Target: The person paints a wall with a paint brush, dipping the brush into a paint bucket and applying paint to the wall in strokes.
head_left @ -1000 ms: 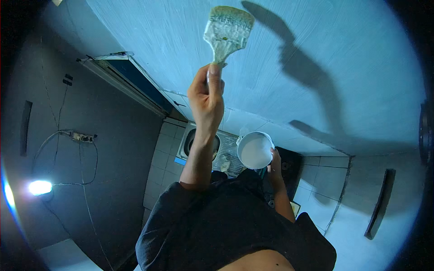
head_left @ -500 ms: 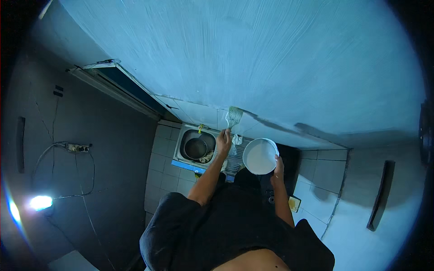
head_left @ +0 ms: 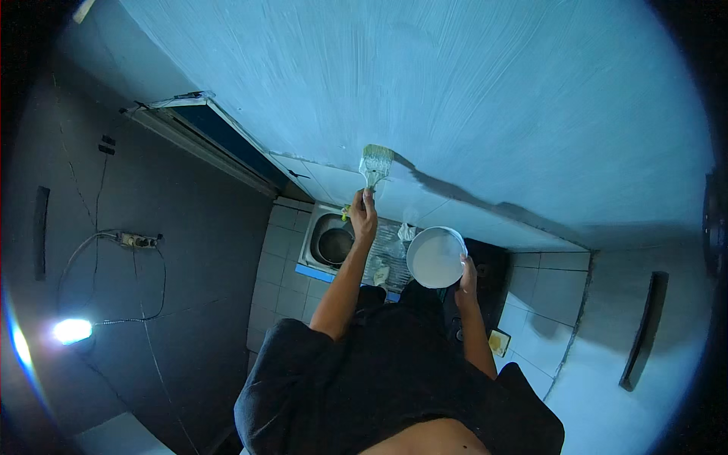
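Note:
My left hand (head_left: 364, 216) is closed round the handle of a wide paintbrush (head_left: 376, 162), bristles pointing away from me. The bristle end is at the lower part of the pale blue-white wall (head_left: 425, 83), just above the tile strip; whether it touches cannot be made out. Brush marks streak the wall. In my right hand (head_left: 467, 280) is a round white tub (head_left: 437, 258), gripped at its right rim and side. Whitish liquid fills much of the tub, and its handle or underside is not visible.
Below my left arm is a steel sink (head_left: 311, 254) with a dark pan (head_left: 334, 246) in the basin and a ridged drainboard (head_left: 389, 250). A dark stove (head_left: 485, 277) lies right of the tub. A bright lamp (head_left: 72, 331) and a wired socket (head_left: 136, 241) are at left.
My left hand has moved up and slightly left, carrying the paintbrush higher from the tile strip onto the wall. The tub in my right hand has hardly shifted.

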{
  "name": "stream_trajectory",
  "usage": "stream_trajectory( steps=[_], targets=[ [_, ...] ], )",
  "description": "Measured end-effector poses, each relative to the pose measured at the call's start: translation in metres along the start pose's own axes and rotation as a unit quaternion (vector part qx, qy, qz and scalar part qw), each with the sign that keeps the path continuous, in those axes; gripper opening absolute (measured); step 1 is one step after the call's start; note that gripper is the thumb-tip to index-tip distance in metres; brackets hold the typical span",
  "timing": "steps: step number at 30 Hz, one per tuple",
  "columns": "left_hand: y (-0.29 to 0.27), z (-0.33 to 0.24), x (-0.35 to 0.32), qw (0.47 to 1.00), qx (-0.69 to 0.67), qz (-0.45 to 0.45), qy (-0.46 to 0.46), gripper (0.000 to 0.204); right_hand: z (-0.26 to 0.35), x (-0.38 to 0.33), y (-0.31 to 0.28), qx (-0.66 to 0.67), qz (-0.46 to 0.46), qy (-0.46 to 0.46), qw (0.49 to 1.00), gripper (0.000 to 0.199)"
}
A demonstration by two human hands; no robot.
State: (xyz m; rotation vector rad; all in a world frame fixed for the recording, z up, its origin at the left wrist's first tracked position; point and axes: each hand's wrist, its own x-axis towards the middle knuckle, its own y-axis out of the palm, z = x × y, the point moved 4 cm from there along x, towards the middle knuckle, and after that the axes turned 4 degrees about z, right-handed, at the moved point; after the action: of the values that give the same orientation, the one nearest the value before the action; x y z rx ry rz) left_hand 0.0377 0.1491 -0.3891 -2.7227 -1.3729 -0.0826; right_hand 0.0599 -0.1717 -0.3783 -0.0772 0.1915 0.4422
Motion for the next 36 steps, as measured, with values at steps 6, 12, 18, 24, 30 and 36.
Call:
stream_trajectory(
  steps=[6,12,18,24,30,36],
  targets=[
    [-0.003,0.072,-0.014,0.985,0.168,-0.004,-0.027,0.031,-0.019,0.003,-0.002,0.017,0.011,0.074,0.997,0.067],
    [-0.023,0.082,-0.018,0.964,0.251,-0.057,-0.060,0.038,0.004,0.005,0.009,0.119,-0.019,0.167,0.978,0.060],
    [-0.020,-0.022,0.014,0.970,0.235,-0.015,-0.062,0.046,-0.018,0.006,0.001,0.107,-0.130,0.182,0.969,0.040],
    [-0.039,-0.177,0.028,0.985,0.126,0.044,-0.109,0.044,-0.003,0.006,0.015,0.173,-0.083,0.157,0.969,0.041],
    [-0.042,-0.235,0.006,0.998,-0.051,-0.002,0.020,0.042,0.001,0.005,0.019,0.192,-0.044,0.147,0.969,0.066],
    [-0.033,-0.127,0.024,0.998,-0.027,0.020,0.059,0.040,0.028,0.008,0.038,0.180,0.003,0.126,0.976,0.053]
  ],
)
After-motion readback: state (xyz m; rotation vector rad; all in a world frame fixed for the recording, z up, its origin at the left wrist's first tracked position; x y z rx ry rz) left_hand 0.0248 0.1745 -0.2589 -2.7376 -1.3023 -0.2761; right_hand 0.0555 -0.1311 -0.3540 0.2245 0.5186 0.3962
